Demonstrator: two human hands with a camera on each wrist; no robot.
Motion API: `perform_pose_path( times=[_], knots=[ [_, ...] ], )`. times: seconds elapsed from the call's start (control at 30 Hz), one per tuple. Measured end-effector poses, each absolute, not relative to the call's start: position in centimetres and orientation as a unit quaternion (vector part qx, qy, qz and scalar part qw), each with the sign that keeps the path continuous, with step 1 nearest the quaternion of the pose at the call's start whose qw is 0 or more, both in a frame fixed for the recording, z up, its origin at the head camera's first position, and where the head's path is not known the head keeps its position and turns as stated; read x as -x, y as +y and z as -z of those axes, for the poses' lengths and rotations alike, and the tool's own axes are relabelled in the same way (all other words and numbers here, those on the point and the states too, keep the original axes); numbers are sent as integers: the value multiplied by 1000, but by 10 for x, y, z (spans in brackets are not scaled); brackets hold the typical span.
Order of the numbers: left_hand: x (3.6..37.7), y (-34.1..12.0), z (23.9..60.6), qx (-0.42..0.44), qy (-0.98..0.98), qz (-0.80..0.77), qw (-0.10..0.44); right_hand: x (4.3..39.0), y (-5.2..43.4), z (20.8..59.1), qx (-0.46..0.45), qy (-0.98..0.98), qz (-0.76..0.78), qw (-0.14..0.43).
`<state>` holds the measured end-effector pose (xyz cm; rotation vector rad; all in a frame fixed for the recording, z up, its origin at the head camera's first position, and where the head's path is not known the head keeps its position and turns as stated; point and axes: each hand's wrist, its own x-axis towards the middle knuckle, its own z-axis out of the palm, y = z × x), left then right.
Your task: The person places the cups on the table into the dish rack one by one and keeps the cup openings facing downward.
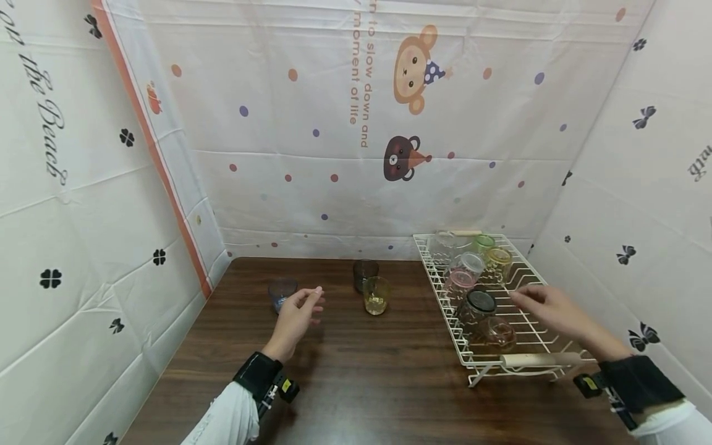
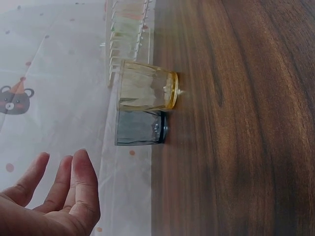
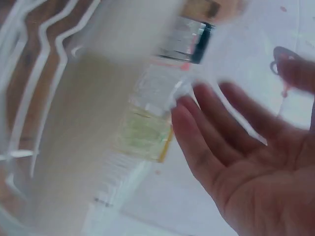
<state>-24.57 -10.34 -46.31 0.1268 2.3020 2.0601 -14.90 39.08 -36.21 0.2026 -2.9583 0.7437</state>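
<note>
Blue glass: small tumbler, upright on the counter, just beyond the fingertips of the left hand and slightly to its left; not touched. Judged light, rigid, smooth-walled, breakable; likely slippery. Best taken round the side wall, thumb against fingers, below the rim.

Left hand: released, fingers loosely extended, holding nothing; the wrist view shows an empty palm.

Yellow glass: upright on the counter, to the right of the left hand, apart from it. Same handling judged.

Dark grey glass: upright, just behind the yellow glass, farther from the left hand. In the left wrist view the two stand side by side, near or touching; which cannot be told.

Right hand: released, fingers spread, holding nothing, hovering over the near right part of the rack. Its wrist view is blurred.

Rack: white wire, on the right of the counter, wooden-looking handle bar at its near end, below the right hand.

Glasses in the rack, all left of the right hand:
- amber glass, nearest to the handle;
- smoky glass, just off the fingertips;
- pink glass, clear glass, green glass and pale yellow glass, farther back.

All judged fragile; seating among the wires cannot be told.
</note>
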Motion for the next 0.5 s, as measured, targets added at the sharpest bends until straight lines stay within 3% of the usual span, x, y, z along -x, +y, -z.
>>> perform_pose_path(
  times=[0.1, 0.27, 0.5],
  knots=[
    [245, -104, 460, -45, 744, -666, 23, 165, 386, 348, -80, -966, -237, 71],
    [244, -102, 458, -51, 745, -665, 21, 198, 379, 331, -107, -976, -178, 61],
    [244, -96, 460, -51, 751, -658, 11, 249, 382, 344, -128, -989, -42, 58]
  ],
)
